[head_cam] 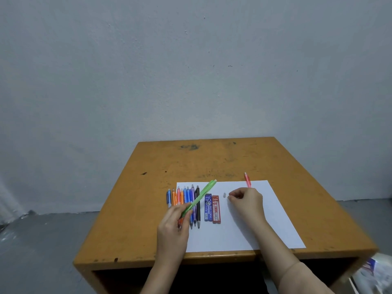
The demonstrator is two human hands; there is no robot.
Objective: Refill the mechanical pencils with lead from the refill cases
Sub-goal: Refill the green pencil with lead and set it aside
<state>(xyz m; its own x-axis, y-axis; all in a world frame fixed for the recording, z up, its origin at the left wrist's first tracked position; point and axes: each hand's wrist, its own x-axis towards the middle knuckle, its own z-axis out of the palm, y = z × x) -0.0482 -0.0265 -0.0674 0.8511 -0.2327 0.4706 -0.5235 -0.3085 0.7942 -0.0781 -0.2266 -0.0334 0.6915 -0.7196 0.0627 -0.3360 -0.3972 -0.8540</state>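
My left hand [172,219] grips the green pencil [201,196]; keep its top raised. My right hand [247,200] curls beside the cap [224,195]; I cannot tell its grasp.

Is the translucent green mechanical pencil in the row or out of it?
Out. The left hand grips the translucent green mechanical pencil by its lower end, slanted across the row of coloured pencils.

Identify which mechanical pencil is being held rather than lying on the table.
The green pencil: the left hand grips it, slanted above the row of pencils, which all lie flat.
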